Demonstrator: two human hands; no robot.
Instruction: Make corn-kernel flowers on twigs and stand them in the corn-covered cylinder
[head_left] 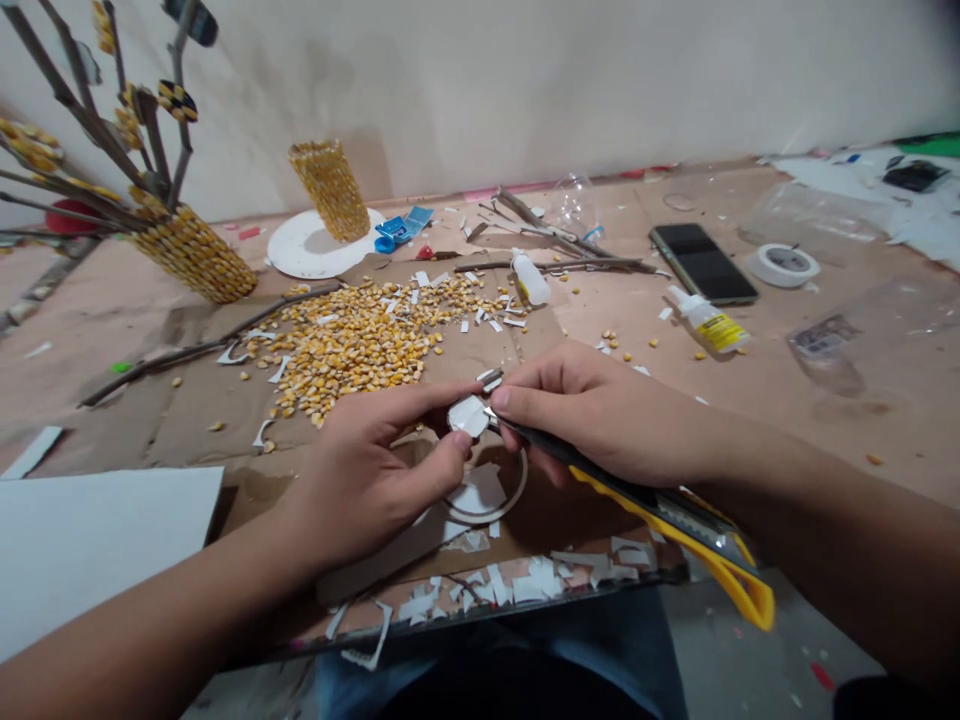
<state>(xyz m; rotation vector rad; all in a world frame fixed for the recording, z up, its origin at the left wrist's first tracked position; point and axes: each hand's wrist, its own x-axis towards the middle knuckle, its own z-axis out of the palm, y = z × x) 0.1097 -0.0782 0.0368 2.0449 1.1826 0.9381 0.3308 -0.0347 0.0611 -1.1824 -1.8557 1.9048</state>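
Note:
Between the thumb and fingers of my left hand point(386, 455) is a small white cardboard piece point(469, 416), roughly round. My right hand point(592, 410) grips a yellow and black utility knife point(660, 510), its tip end touching or very near the cardboard's right edge. A short dark bit of stick point(490, 378) shows just above the piece, by my fingertips. Below both hands lies a clear round ring-like object point(517, 490) over white scraps. Loose corn kernels point(352, 345) are heaped just beyond my left hand.
White paper scraps point(525, 582) line the table's front edge. Behind stand a kernel-covered cup point(330, 190) and a kernel-covered vase point(199, 255) with branches. Glue bottles point(712, 322), a phone point(703, 262) and a tape roll point(784, 266) lie right. White board point(97, 550) is at left.

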